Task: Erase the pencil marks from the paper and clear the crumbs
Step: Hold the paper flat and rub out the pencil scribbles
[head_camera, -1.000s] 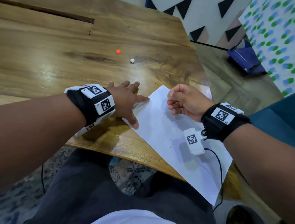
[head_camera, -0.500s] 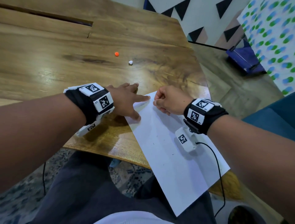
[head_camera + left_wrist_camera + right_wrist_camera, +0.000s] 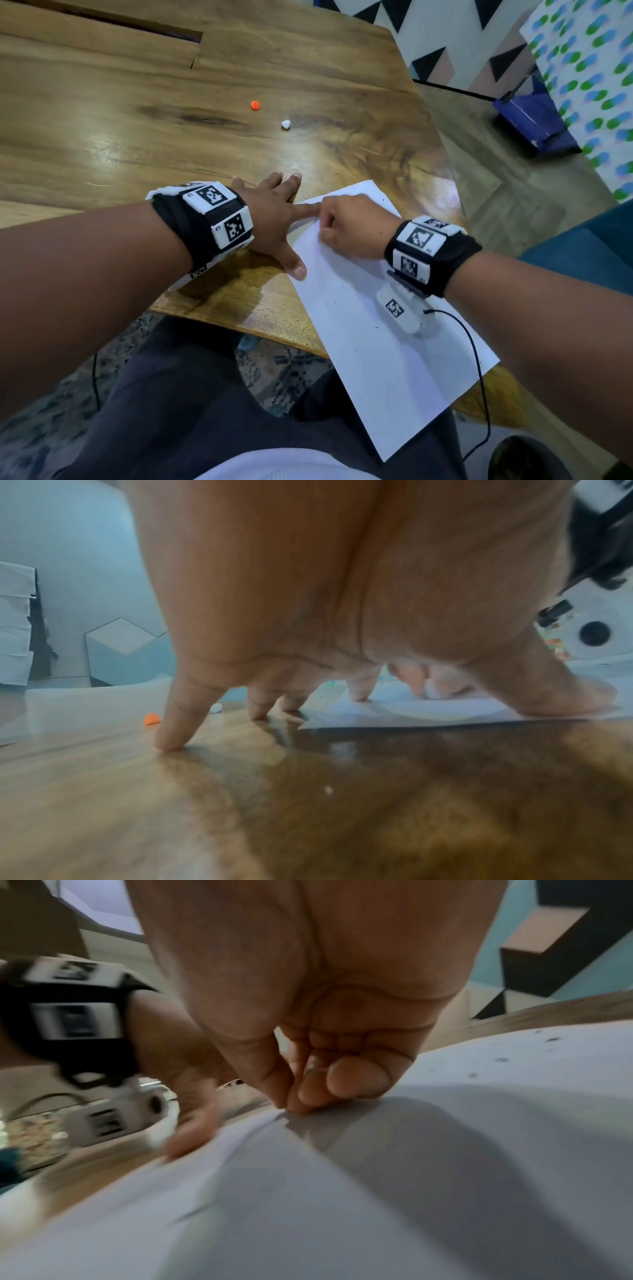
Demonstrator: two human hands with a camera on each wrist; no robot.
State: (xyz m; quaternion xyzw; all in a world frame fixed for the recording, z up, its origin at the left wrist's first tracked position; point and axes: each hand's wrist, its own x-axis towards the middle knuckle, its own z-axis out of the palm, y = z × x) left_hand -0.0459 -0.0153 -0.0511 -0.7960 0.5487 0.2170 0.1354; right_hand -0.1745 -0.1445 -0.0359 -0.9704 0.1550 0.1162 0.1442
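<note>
Left hand [image 3: 270,219] spread flat pinning white paper [image 3: 376,342], right hand [image 3: 349,229] fisted, contents unclear, paper faintly crumb-specked

Head view bright, sharp at centre, wide-angle bending at edges. Glare patch on table [image 3: 342,154] near paper [image 3: 370,308]. Wrist views soft, motion-blurred; near wood out of focus. Grey shadow under right hand [image 3: 325,1015].

Bare forearms; black wristbands [image 3: 202,222] carrying white square-coded marker tiles (a black cable [image 3: 476,359] trails from the right unit); dark trousers [image 3: 178,411].
</note>
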